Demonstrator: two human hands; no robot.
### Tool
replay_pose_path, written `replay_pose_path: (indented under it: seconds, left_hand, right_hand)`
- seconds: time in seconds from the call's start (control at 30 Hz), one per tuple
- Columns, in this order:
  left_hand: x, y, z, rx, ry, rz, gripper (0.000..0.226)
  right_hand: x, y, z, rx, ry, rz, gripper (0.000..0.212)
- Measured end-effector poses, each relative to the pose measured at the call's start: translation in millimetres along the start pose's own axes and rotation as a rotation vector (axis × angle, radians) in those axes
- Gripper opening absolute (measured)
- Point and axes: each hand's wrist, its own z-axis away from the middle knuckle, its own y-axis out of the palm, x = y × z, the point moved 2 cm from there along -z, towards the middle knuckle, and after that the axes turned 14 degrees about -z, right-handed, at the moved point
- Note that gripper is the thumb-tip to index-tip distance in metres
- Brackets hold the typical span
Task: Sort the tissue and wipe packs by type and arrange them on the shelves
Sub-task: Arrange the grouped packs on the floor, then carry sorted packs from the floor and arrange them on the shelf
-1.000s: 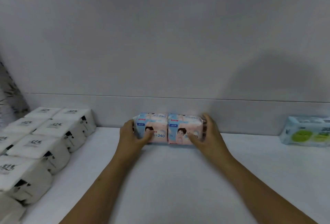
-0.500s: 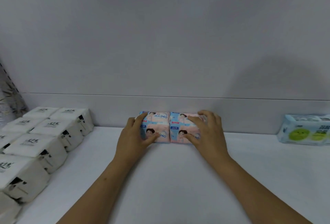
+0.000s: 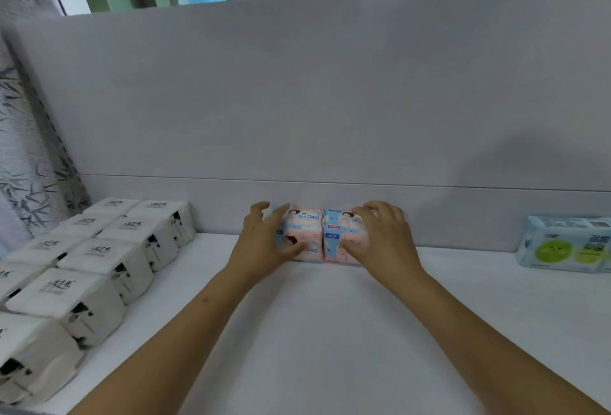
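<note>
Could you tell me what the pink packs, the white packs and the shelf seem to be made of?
Pink packs: likely soft printed plastic film, glossy, rounded corners.
White packs: probably matte wrap, film or paper; unclear.
Shelf: smooth white board, faint sheen, perhaps laminate or painted metal.

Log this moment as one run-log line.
left hand grips pink pack | right hand grips neighbouring pack | packs touching, against back panel

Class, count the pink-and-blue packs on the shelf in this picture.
2: a left pack under the left hand and a right pack under the right hand, side by side touching. More behind cannot be ruled out.
</note>
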Motion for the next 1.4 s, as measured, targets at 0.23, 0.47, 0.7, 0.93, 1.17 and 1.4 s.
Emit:
replay_pose_path:
  seconds: [0.23, 0.47, 0.7, 0.93, 1.17, 1.4]
  left_hand:
    - [4, -36, -4, -0.101, -0.059, 0.049, 0.07]
    - [38, -101, 5, -0.226, -0.167, 0.008, 0.06]
    - [88, -164, 78, -0.327, -0.347, -0.146, 0.049]
    - [154, -217, 220, -0.391, -0.59, -0.192, 0.049]
    - [219, -252, 412, -0.409, -0.81, -0.21, 0.049]
    - [292, -240, 649, -0.234, -1.154, -0.209, 0.051]
  right_hand:
    - [46, -2, 7, 0.011, -0.024, -0.161, 0.054]
    - [143, 24, 12, 0.168, -0.054, -0.529, 0.051]
    - [223, 75, 48, 0.386, -0.087, -0.713, 0.053]
    - [306, 90, 121, 0.525, -0.205, -0.842, 0.05]
    - [428, 122, 248, 0.757, -0.349, -0.87, 0.055]
    - [524, 173, 410, 1.026, -0.377, -0.82, 0.055]
